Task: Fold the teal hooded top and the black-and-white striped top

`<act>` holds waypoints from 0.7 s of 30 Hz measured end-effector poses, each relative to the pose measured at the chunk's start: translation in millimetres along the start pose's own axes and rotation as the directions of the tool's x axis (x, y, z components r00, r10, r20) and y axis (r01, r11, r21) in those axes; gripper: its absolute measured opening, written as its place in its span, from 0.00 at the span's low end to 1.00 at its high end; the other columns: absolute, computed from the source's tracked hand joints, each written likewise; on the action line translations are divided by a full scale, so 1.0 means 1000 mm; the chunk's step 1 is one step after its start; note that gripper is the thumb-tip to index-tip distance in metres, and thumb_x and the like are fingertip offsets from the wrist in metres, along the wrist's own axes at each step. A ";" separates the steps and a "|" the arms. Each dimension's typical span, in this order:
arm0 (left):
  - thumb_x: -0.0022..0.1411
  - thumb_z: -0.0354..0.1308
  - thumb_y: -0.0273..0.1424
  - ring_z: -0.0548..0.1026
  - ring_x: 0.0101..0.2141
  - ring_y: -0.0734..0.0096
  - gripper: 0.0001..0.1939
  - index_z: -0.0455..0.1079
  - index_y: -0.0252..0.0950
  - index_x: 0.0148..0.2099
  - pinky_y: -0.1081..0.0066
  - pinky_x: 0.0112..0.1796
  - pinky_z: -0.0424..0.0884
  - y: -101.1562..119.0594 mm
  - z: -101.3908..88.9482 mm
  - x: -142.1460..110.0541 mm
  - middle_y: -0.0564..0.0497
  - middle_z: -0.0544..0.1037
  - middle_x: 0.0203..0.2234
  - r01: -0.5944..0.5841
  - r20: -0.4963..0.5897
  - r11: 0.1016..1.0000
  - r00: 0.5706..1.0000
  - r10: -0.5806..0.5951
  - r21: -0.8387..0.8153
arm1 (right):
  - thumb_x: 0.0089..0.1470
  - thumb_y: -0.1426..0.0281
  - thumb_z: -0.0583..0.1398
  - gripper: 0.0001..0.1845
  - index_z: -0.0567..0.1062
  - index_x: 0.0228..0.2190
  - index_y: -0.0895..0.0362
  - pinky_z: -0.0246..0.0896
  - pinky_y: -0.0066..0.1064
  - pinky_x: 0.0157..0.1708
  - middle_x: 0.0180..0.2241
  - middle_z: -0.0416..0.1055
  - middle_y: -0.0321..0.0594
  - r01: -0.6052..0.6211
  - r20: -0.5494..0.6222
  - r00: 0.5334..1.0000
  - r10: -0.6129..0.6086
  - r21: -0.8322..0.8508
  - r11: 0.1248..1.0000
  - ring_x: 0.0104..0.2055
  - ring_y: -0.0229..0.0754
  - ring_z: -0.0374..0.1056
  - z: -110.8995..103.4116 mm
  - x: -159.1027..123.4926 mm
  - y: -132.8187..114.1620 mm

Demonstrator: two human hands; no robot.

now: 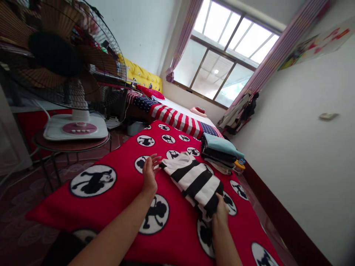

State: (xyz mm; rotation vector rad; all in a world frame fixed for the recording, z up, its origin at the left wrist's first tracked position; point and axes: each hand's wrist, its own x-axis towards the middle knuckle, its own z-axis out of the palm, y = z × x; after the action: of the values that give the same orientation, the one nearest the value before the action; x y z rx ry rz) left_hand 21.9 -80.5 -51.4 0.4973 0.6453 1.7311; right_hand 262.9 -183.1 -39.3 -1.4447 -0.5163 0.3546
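Observation:
A black-and-white striped shirt (pixel 198 180), partly folded, lies on a red blanket (pixel 122 210) printed with dark figures in white circles. My left hand (pixel 150 173) is raised beside the shirt's collar end, fingers apart, with nothing in it. At the shirt's near right end, my right hand (pixel 221 210) grips the cloth, its fingers partly hidden by the fabric. Just beyond the shirt stands a stack of folded clothes (pixel 220 149), with a light blue piece on top.
An electric fan (pixel 79 127) rests on a round stool (pixel 66 146) at the left. Behind the red blanket is a bed with a striped, starred cover (pixel 174 117). A white wall (pixel 305 140) runs along the right. Clothes (pixel 240 111) hang near the window (pixel 219 55).

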 end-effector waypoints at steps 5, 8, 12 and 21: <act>0.62 0.50 0.49 0.74 0.37 0.69 0.23 0.69 0.36 0.48 0.76 0.29 0.65 -0.004 0.006 -0.009 0.45 0.77 0.41 -0.019 0.091 0.988 0.996 0.005 0.150 | 0.46 0.65 0.59 0.31 0.67 0.53 0.59 0.57 0.41 0.56 0.56 0.65 0.50 0.371 -0.108 0.889 -0.445 -0.398 0.839 0.58 0.50 0.61 -0.024 0.003 -0.035; 0.62 0.50 0.49 0.74 0.36 0.68 0.24 0.69 0.35 0.48 0.76 0.29 0.66 -0.005 0.007 -0.013 0.44 0.77 0.41 -0.047 0.141 0.974 0.990 0.015 0.223 | 0.53 0.65 0.54 0.28 0.65 0.56 0.56 0.52 0.43 0.58 0.59 0.62 0.46 0.636 0.080 0.745 -0.662 -0.386 0.669 0.60 0.48 0.59 -0.008 0.004 -0.080; 0.63 0.50 0.48 0.73 0.35 0.69 0.23 0.70 0.35 0.47 0.75 0.30 0.66 -0.009 0.004 -0.015 0.45 0.77 0.39 -0.100 0.201 0.943 0.979 0.036 0.318 | 0.58 0.64 0.49 0.29 0.61 0.60 0.55 0.42 0.50 0.62 0.62 0.57 0.46 0.721 0.317 0.654 -0.687 -0.534 0.441 0.66 0.49 0.47 0.019 0.011 -0.076; 0.61 0.55 0.40 0.74 0.33 0.64 0.14 0.74 0.36 0.40 0.70 0.33 0.67 -0.025 0.007 -0.032 0.47 0.78 0.32 -0.343 0.594 0.728 0.797 -0.109 0.593 | 0.63 0.58 0.45 0.28 0.64 0.59 0.55 0.37 0.49 0.62 0.65 0.53 0.45 0.502 0.461 0.862 -0.210 -0.833 0.232 0.67 0.50 0.43 0.018 0.030 0.021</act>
State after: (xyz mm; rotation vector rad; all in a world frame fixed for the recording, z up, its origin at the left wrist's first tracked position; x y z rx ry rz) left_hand 52.9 -105.6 -62.4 1.5820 0.7754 1.2778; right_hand 279.9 -149.5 -55.5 -2.3622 -1.4431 -0.2543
